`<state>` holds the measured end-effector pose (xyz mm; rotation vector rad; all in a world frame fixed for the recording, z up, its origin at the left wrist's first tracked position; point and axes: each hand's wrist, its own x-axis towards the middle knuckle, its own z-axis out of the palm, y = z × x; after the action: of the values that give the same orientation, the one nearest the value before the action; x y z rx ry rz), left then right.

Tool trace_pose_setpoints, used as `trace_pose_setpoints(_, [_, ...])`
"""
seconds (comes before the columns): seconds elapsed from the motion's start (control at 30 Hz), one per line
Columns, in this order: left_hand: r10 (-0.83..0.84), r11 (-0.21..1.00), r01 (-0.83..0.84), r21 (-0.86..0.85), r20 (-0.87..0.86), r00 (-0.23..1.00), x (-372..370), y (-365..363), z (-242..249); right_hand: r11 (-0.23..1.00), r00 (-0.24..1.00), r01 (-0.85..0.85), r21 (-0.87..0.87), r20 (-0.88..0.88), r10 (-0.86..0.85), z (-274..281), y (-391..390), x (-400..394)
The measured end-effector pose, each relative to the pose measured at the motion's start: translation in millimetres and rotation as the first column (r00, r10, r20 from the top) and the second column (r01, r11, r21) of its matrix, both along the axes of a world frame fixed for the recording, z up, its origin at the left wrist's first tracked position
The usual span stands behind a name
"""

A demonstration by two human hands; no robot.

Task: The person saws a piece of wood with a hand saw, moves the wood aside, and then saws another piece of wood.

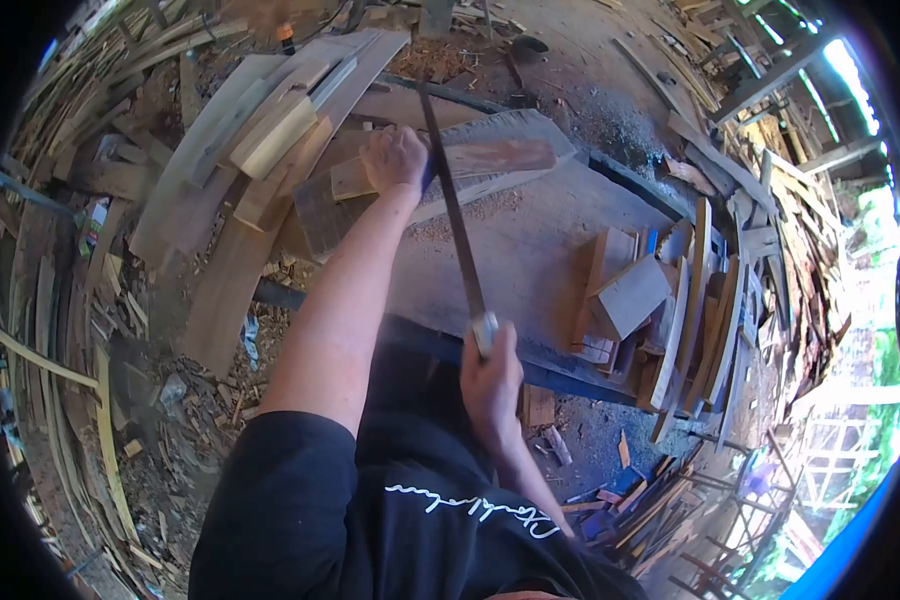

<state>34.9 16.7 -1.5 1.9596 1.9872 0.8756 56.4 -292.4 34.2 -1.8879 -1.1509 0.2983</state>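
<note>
Right hand closed on rasp handle, left hand gripping its far end over wood piece; best kept level, pressed evenly.

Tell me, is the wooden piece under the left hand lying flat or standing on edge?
Flat. The wooden piece lies on the workbench, broad face up, with the left hand pressing it down.

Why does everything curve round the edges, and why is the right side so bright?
Head view: a fisheye lens bends the wood piles into a ring inside a black border; daylight at the right edge is washed out, while the workbench lies in even shade; the left hand, right hand and long blade look fairly sharp.
</note>
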Motion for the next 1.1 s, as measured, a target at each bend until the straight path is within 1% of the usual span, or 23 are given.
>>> trace_pose_setpoints(0.07, [-0.046,0.999,0.047,0.004,-0.125,0.991,-2.4,11.7,-19.0,0.999,1.000,0.027,0.023,0.012,-0.027,0.0,46.7,6.0])
trace_pose_setpoints(0.1, [-0.038,0.999,0.043,0.017,-0.196,0.980,-4.2,11.5,-19.8,1.000,0.998,-0.001,-0.006,0.055,0.002,-3.4,66.8,10.3])
trace_pose_setpoints(0.13, [-0.062,0.996,0.073,0.045,-0.214,0.975,-4.4,14.4,-28.0,0.999,0.995,-0.022,-0.032,0.092,0.024,-4.7,79.2,12.1])
trace_pose_setpoints(0.2, [0.042,0.995,-0.032,0.099,-0.099,0.994,-1.2,24.8,-42.0,1.000,0.999,-0.013,-0.001,0.051,0.013,-1.6,53.9,8.4])
trace_pose_setpoints(0.23, [0.019,0.994,-0.006,0.113,-0.110,0.994,-1.5,21.5,-31.2,1.000,0.999,-0.005,0.026,0.032,0.004,1.8,30.2,4.5])
trace_pose_setpoints(0.3, [-0.052,0.993,0.032,-0.109,-0.184,0.981,-4.1,9.4,-0.5,1.000,1.000,-0.007,0.023,-0.024,0.007,-3.3,-22.6,0.6])
trace_pose_setpoints(0.4, [-0.068,0.990,0.035,-0.135,-0.247,0.967,-4.4,4.6,8.1,1.000,0.999,0.006,-0.019,-0.040,-0.007,-2.5,-43.5,0.1])
trace_pose_setpoints(0.43, [-0.085,0.990,0.051,-0.134,-0.257,0.963,-4.5,2.1,11.2,1.000,0.999,-0.010,-0.010,-0.042,0.010,-1.0,-29.3,3.3])
trace_pose_setpoints(0.5, [-0.116,0.985,0.079,-0.152,-0.250,0.961,-6.7,-1.7,21.1,0.998,0.999,0.019,0.060,0.029,-0.021,-5.6,24.1,8.0])
trace_pose_setpoints(0.53, [-0.131,0.985,0.097,-0.140,-0.258,0.957,-5.8,-1.4,21.5,0.997,0.999,0.038,0.073,0.022,-0.040,-8.0,40.7,11.5])
trace_pose_setpoints(0.6, [-0.063,0.997,0.042,-0.068,-0.347,0.936,-3.9,1.9,18.0,0.999,0.999,-0.023,0.027,0.029,0.022,-9.2,61.9,15.8])
trace_pose_setpoints(0.63, [-0.078,0.995,0.098,0.033,-0.388,0.918,-5.4,0.9,15.2,0.999,1.000,0.002,0.037,0.019,-0.002,-8.3,58.4,14.3])
trace_pose_setpoints(0.67, [-0.093,0.993,0.115,0.034,-0.393,0.915,-4.5,3.2,10.9,0.999,1.000,-0.023,0.047,0.013,0.023,-7.7,49.8,10.8])
trace_pose_setpoints(0.73, [-0.107,0.977,0.164,0.134,-0.356,0.928,-7.2,10.8,-4.8,0.998,0.999,-0.043,0.050,-0.003,0.044,-3.5,45.1,7.2])
trace_pose_setpoints(0.77, [-0.117,0.977,0.174,0.124,-0.368,0.922,-10.7,15.1,-13.2,0.999,0.999,-0.048,0.021,-0.010,0.048,-1.4,44.2,5.0])
trace_pose_setpoints(0.83, [-0.146,0.986,0.163,0.045,-0.260,0.955,-10.6,22.9,-13.5,0.999,0.999,-0.048,-0.003,-0.016,0.048,0.3,51.3,5.4])
trace_pose_setpoints(0.87, [-0.149,0.985,0.166,0.042,-0.264,0.953,-9.6,24.1,-15.1,0.998,0.999,-0.049,-0.045,-0.015,0.048,0.4,57.0,5.9])
trace_pose_setpoints(0.9, [-0.134,0.989,0.148,0.031,-0.277,0.952,-4.6,10.4,4.0,0.994,0.999,-0.052,-0.092,-0.013,0.051,-0.1,61.0,6.1])
trace_pose_setpoints(0.93, [-0.117,0.992,0.127,0.018,-0.288,0.950,-2.6,1.2,11.9,0.993,0.998,-0.055,-0.100,-0.016,0.054,-3.7,64.8,6.7])
trace_pose_setpoints(0.97, [-0.115,0.992,0.123,0.011,-0.287,0.951,-4.6,5.0,5.0,0.996,0.999,-0.050,-0.075,0.007,0.050,-9.6,68.4,8.2])
trace_pose_setpoints(1.0, [-0.066,0.998,0.065,-0.015,-0.281,0.957,-5.2,16.3,-3.8,0.998,0.999,-0.042,-0.049,0.032,0.044,-13.6,68.6,11.4])
trace_pose_setpoints(1.03, [-0.023,0.999,0.011,-0.043,-0.281,0.959,-4.5,22.1,-6.6,0.998,0.999,-0.039,-0.056,0.030,0.040,-10.1,59.1,12.6])
trace_pose_setpoints(1.1, [-0.037,0.996,0.013,-0.086,-0.276,0.960,-6.2,29.3,-8.4,0.999,0.999,-0.031,-0.042,-0.030,0.029,-0.4,25.0,9.3])
